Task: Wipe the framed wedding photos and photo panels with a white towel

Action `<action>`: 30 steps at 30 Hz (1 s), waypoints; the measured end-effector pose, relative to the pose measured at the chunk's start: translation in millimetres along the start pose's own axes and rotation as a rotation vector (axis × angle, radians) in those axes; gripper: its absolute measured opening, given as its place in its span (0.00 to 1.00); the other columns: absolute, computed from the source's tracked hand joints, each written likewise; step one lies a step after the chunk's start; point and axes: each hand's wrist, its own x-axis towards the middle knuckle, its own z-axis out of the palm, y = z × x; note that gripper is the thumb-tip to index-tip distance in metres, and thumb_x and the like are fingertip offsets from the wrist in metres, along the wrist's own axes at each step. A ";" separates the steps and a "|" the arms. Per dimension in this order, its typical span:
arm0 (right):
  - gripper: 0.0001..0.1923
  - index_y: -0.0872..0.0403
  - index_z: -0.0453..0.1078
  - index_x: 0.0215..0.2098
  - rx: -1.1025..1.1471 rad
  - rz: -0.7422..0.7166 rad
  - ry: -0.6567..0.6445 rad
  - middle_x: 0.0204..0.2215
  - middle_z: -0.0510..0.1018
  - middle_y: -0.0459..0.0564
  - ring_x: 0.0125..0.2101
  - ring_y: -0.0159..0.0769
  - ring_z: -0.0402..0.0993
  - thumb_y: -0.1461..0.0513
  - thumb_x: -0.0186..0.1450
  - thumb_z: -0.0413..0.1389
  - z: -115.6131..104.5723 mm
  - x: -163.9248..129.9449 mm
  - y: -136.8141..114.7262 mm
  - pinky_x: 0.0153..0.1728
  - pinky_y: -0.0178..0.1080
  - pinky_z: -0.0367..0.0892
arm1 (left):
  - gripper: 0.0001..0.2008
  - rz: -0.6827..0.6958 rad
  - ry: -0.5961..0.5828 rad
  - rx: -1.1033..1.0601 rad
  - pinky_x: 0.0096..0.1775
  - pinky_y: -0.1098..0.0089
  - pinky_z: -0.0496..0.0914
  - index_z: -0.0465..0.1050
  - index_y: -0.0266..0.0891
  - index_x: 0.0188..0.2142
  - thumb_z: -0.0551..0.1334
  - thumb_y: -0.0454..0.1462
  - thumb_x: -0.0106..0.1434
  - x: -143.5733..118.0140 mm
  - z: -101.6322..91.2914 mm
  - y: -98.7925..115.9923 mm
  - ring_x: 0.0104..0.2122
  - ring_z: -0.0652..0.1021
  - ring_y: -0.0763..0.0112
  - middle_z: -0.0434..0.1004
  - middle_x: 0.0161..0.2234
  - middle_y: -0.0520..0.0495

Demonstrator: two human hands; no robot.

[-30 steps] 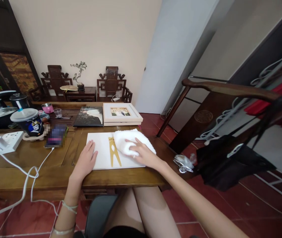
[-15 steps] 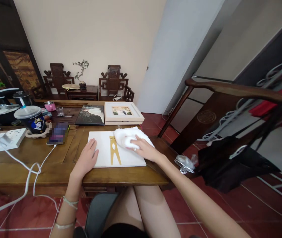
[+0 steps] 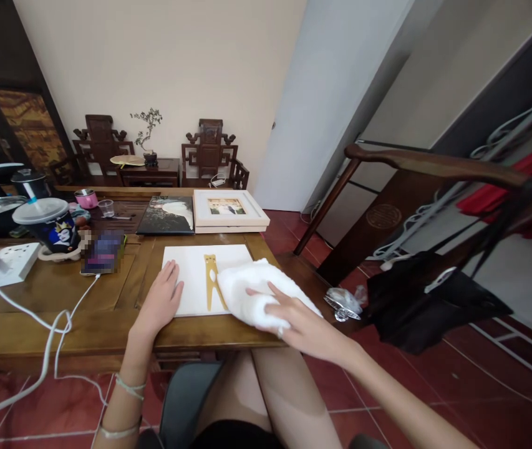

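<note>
A white panel [image 3: 195,274] with a gold cat figure [image 3: 211,280] lies flat near the front edge of the wooden table [image 3: 60,324]. My left hand [image 3: 159,302] rests flat on the panel's left front corner, fingers spread. My right hand [image 3: 299,321] presses a bunched white cloth [image 3: 251,290] against the panel's right front corner, at the table's edge. The cloth covers that corner and part of the gold figure's right leg.
Behind the panel lie a framed photo [image 3: 227,211] and a dark picture [image 3: 165,215]. At the left stand a lidded cup [image 3: 50,224], a phone [image 3: 103,252], a white power strip [image 3: 6,262] with cables, and pots. A dark chair and black bag [image 3: 429,299] stand at the right.
My right hand has drawn the cloth from the panel's far right corner toward me, down to the near right corner. My left hand has stayed on the panel.
</note>
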 end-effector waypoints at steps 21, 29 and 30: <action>0.14 0.55 0.68 0.29 0.036 0.125 0.150 0.27 0.74 0.49 0.31 0.41 0.69 0.56 0.66 0.48 -17.8 129.9 75.7 0.38 0.39 0.62 | 0.26 -0.033 -0.054 -0.002 0.64 0.54 0.51 0.59 0.25 0.60 0.47 0.40 0.68 1.2 -8.0 7.1 0.65 0.54 0.57 0.54 0.64 0.30; 0.10 0.51 0.70 0.32 0.010 0.066 0.014 0.41 0.78 0.52 0.53 0.53 0.66 0.61 0.65 0.47 -2.8 17.9 15.5 0.53 0.49 0.59 | 0.25 -0.024 -0.023 -0.014 0.63 0.52 0.52 0.59 0.29 0.60 0.47 0.40 0.68 0.2 -2.9 3.7 0.65 0.55 0.56 0.54 0.64 0.32; 0.09 0.51 0.71 0.32 0.016 0.065 -0.015 0.47 0.76 0.52 0.56 0.53 0.63 0.61 0.64 0.48 -2.9 3.4 8.2 0.55 0.50 0.58 | 0.25 -0.022 -0.022 -0.014 0.63 0.52 0.52 0.59 0.30 0.60 0.47 0.40 0.68 0.2 -2.1 3.0 0.65 0.55 0.56 0.54 0.64 0.33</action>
